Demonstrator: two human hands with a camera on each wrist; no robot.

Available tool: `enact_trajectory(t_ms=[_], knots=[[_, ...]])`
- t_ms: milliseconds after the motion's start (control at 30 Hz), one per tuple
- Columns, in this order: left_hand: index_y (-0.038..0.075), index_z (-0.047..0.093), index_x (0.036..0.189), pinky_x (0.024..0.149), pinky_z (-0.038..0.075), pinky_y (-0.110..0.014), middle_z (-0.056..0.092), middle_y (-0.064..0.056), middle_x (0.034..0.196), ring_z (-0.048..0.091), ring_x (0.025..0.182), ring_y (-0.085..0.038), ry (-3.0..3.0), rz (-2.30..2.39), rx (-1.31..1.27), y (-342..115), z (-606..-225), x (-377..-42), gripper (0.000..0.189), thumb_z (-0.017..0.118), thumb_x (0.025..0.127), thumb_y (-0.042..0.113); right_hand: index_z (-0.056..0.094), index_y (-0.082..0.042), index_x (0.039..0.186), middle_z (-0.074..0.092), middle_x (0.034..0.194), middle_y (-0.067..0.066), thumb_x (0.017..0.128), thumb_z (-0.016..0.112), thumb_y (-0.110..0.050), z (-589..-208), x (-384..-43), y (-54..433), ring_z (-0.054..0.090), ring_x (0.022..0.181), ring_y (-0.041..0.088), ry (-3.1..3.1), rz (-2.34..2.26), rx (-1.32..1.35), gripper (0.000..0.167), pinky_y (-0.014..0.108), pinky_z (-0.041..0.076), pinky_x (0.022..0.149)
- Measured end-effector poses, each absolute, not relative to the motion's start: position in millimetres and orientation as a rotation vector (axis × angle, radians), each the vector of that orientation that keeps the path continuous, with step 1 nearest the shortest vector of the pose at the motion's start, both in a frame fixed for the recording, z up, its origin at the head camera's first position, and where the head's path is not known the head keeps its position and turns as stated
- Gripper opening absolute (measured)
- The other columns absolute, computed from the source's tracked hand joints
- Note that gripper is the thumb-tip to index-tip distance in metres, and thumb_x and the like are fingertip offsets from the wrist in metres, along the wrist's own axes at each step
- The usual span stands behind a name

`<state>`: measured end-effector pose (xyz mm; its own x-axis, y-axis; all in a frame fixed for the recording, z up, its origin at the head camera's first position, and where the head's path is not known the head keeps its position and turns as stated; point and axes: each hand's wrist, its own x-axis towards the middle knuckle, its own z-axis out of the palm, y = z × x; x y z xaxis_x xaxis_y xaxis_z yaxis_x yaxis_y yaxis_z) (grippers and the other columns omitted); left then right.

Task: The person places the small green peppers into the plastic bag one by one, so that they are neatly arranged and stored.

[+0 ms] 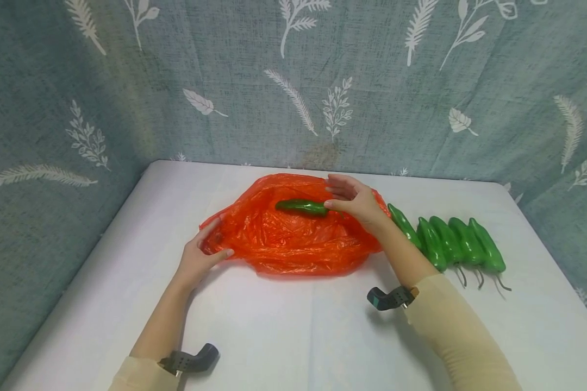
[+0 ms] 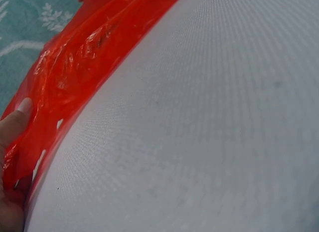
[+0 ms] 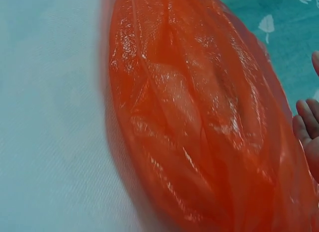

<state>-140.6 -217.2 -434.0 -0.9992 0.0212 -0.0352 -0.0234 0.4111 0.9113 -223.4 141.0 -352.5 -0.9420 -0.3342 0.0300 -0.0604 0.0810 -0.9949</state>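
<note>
A thin red plastic bag (image 1: 293, 252) lies spread and crumpled on the white table. One green chili pepper (image 1: 300, 206) lies on its side within the bag's outline, its stem end towards the right. My left hand (image 1: 200, 258) holds the bag's left edge, and part of a finger shows through the film. In the left wrist view the bag (image 2: 94, 47) stretches away from that hand. My right hand (image 1: 354, 201) is over the bag's right end, fingers extended and thumb beside the pepper's stem end. In the right wrist view its fingers (image 3: 306, 122) appear at the right edge, holding nothing visible.
Several more green chili peppers (image 1: 462, 244) lie side by side on the table to the right. The nearest of them (image 1: 403, 225) is partly behind my right forearm. A grey-green leaf-patterned cloth (image 1: 254, 125) hangs behind the white table (image 1: 283, 326).
</note>
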Motion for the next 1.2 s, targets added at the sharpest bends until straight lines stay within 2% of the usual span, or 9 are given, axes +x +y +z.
enact_trajectory(t_ms=[267, 500, 700, 867, 1067, 1200], knots=[[0.027, 0.027, 0.150, 0.110, 0.026, -0.055, 0.031, -0.009, 0.153, 0.025, 0.139, -0.031, 2.588, 1.685, -0.030, -218, -433, -140, 0.084, 0.074, 0.081, 0.031, 0.044, -0.009, 0.140, 0.046, 0.141, 0.015, 0.085, 0.069, -0.007, -351, -216, 155, 0.043, 0.129, 0.034, 2.159, -2.021, -0.362, 0.060, 0.025, 0.049, 0.093], [0.025, 0.028, 0.150, 0.110, 0.027, -0.055, 0.032, -0.009, 0.152, 0.027, 0.139, -0.031, 2.599, 1.683, -0.036, -218, -435, -141, 0.084, 0.074, 0.080, 0.035, 0.043, -0.010, 0.141, 0.045, 0.143, 0.015, 0.086, 0.068, -0.005, -352, -207, 169, 0.042, 0.130, 0.032, 2.146, -2.058, -0.318, 0.060, 0.022, 0.046, 0.096], [0.026, 0.027, 0.150, 0.110, 0.028, -0.055, 0.032, -0.009, 0.152, 0.027, 0.138, -0.031, 2.592, 1.682, -0.023, -217, -433, -140, 0.084, 0.074, 0.080, 0.034, 0.042, -0.011, 0.142, 0.043, 0.144, 0.014, 0.084, 0.071, -0.013, -351, -194, 181, 0.043, 0.131, 0.031, 2.205, -2.002, -0.320, 0.065, 0.020, 0.047, 0.093], [0.028, 0.027, 0.150, 0.110, 0.026, -0.057, 0.031, -0.009, 0.152, 0.026, 0.139, -0.031, 2.586, 1.685, -0.003, -218, -433, -140, 0.083, 0.074, 0.081, 0.031, 0.041, -0.008, 0.142, 0.043, 0.144, 0.015, 0.085, 0.069, -0.008, -351, -187, 192, 0.043, 0.130, 0.030, 2.219, -1.996, -0.361, 0.064, 0.019, 0.047, 0.093], [0.028, 0.028, 0.149, 0.111, 0.024, -0.057, 0.032, -0.009, 0.152, 0.026, 0.139, -0.031, 2.576, 1.698, 0.013, -217, -432, -141, 0.082, 0.074, 0.081, 0.030, 0.041, -0.003, 0.141, 0.044, 0.142, 0.018, 0.085, 0.066, 0.000, -351, -180, 206, 0.046, 0.127, 0.027, 2.213, -2.042, -0.434, 0.061, 0.024, 0.043, 0.100], [0.026, 0.028, 0.150, 0.111, 0.023, -0.058, 0.033, -0.009, 0.152, 0.026, 0.139, -0.032, 2.576, 1.695, 0.026, -218, -433, -142, 0.082, 0.074, 0.081, 0.031, 0.039, -0.002, 0.142, 0.044, 0.141, 0.019, 0.085, 0.066, -0.001, -349, -176, 213, 0.047, 0.126, 0.027, 2.266, -1.996, -0.455, 0.062, 0.021, 0.045, 0.097]])
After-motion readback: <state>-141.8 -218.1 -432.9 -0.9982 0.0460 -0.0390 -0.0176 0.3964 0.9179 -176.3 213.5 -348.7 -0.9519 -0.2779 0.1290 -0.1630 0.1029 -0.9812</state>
